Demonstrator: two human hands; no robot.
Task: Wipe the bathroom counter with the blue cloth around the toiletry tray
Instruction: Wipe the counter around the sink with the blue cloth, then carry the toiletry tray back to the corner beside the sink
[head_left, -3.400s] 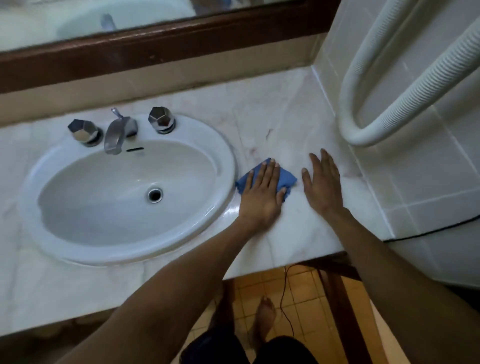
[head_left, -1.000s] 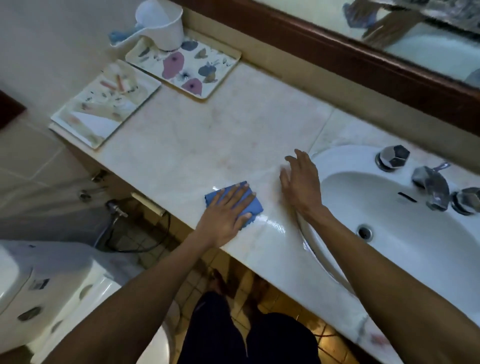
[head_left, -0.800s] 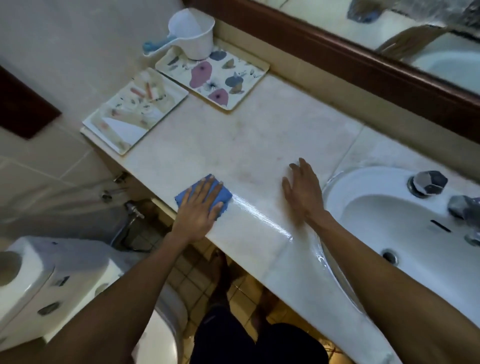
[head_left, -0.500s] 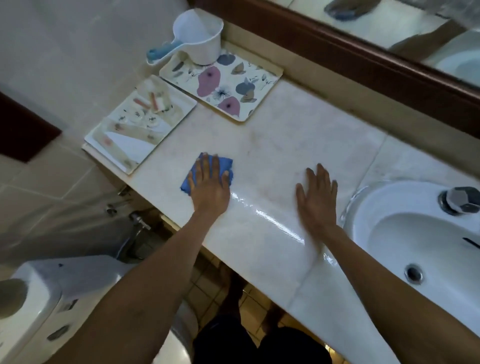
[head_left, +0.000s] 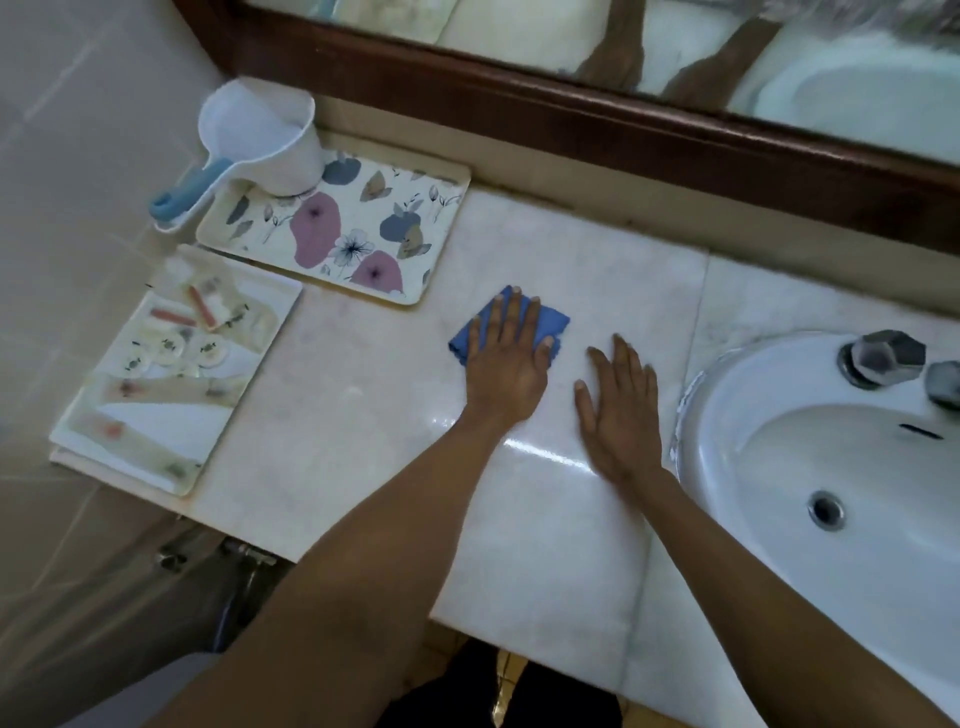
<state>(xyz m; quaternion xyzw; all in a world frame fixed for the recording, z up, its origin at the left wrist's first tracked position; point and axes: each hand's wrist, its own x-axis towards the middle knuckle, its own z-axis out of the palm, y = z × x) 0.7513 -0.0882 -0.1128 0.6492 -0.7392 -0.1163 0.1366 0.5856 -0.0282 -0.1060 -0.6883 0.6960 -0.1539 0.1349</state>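
Observation:
The blue cloth (head_left: 555, 323) lies on the pale marble counter (head_left: 363, 415), a little right of the floral tray's near corner. My left hand (head_left: 506, 366) presses flat on the cloth and covers most of it. Just to its right, my right hand (head_left: 618, 410) rests palm down on the bare counter, fingers spread, holding nothing. The toiletry tray (head_left: 156, 434), holding small wrapped items, sits at the counter's left end, well left of the cloth.
A floral tray (head_left: 441, 208) lies at the back left, with a white scoop (head_left: 265, 140) standing on its far corner. The white sink (head_left: 779, 467) and a chrome tap handle (head_left: 883, 356) are on the right. A wood-framed mirror (head_left: 571, 124) runs along the back.
My left hand has slid the cloth from the front edge leftward, then back and to the right, closer to my right hand. The right hand has stayed flat beside the sink.

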